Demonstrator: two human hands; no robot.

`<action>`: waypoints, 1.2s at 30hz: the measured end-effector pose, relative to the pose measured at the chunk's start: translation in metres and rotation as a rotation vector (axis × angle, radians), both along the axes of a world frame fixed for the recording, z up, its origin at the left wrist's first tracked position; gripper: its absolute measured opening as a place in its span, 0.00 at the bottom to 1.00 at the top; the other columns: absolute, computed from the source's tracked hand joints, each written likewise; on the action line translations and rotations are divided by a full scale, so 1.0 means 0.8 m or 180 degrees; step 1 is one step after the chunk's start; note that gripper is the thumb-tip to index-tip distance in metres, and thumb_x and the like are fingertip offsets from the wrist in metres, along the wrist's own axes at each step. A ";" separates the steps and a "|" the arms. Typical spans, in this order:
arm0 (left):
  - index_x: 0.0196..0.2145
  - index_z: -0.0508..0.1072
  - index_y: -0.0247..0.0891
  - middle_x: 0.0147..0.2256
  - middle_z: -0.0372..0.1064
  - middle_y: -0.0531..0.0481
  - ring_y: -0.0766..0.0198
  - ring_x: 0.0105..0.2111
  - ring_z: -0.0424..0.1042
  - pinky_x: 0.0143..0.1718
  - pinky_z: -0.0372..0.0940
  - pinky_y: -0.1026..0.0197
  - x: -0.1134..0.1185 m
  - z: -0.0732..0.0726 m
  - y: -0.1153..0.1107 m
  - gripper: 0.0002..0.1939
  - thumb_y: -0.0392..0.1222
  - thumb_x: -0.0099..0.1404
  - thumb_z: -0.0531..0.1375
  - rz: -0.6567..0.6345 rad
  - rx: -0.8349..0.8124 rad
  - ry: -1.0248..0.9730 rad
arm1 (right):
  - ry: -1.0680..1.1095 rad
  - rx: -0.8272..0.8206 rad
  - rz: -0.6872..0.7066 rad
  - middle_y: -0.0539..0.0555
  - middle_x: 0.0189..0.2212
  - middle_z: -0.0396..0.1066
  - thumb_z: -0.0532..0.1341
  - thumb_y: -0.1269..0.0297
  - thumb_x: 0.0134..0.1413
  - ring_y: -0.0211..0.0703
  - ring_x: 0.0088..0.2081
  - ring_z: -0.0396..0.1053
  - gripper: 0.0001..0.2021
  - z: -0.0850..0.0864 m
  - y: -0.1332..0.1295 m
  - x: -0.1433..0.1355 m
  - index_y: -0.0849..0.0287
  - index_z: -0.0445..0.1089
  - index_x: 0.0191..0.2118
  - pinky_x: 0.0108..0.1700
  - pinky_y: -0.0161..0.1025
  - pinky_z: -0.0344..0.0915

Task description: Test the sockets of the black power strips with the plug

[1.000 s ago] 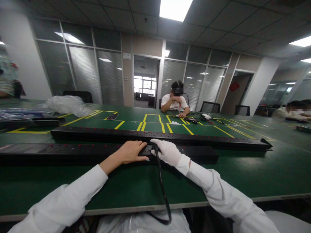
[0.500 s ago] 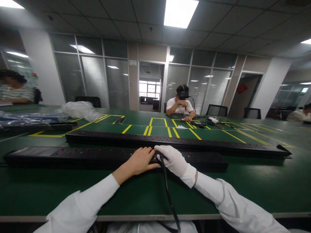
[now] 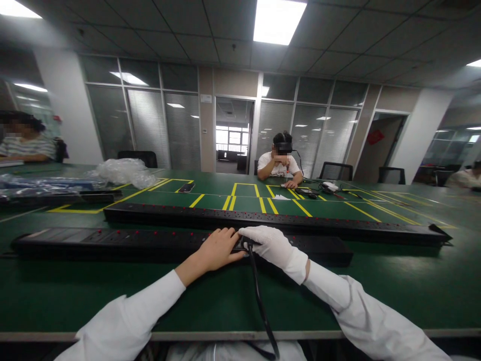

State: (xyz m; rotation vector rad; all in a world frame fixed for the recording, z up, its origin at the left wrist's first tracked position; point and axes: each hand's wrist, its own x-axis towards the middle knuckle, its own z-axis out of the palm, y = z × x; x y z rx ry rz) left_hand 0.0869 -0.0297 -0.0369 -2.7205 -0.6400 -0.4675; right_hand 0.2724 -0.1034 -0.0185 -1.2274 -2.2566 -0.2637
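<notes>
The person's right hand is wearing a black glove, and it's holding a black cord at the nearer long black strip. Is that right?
Not quite. The head view shows that the glove on the right hand is white. It is holding a black cord at the nearer long black strip.

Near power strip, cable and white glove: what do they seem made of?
Near power strip: plastic or painted metal, unclear which; black, rigid casing, soft sheen.
Cable: probably rubber or plastic sheathing; black, faintly glossy, bending smoothly.
White glove: likely knit fabric; matte, finely dotted.
</notes>
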 end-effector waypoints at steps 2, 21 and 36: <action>0.43 0.63 0.37 0.38 0.63 0.44 0.55 0.39 0.63 0.40 0.56 0.55 0.001 0.001 0.000 0.25 0.59 0.60 0.45 -0.0006 0.0002 -0.0001 | -0.0062 -0.0148 0.0099 0.49 0.45 0.68 0.58 0.63 0.49 0.39 0.46 0.65 0.19 0.008 0.003 0.003 0.50 0.63 0.49 0.48 0.35 0.60; 0.49 0.59 0.37 0.39 0.63 0.44 0.56 0.40 0.62 0.42 0.56 0.55 0.001 0.001 -0.002 0.27 0.59 0.61 0.43 0.0021 -0.0045 0.0049 | -0.0125 -0.0250 -0.0181 0.52 0.37 0.66 0.56 0.59 0.51 0.38 0.40 0.63 0.12 0.015 0.001 -0.003 0.54 0.64 0.43 0.42 0.35 0.59; 0.51 0.57 0.37 0.39 0.63 0.44 0.56 0.39 0.63 0.41 0.56 0.55 0.001 0.001 -0.003 0.28 0.59 0.60 0.44 0.0014 -0.0114 -0.0028 | -0.0588 -0.0262 -0.0963 0.50 0.26 0.70 0.51 0.52 0.52 0.37 0.27 0.66 0.14 0.015 0.014 -0.014 0.54 0.65 0.38 0.29 0.32 0.52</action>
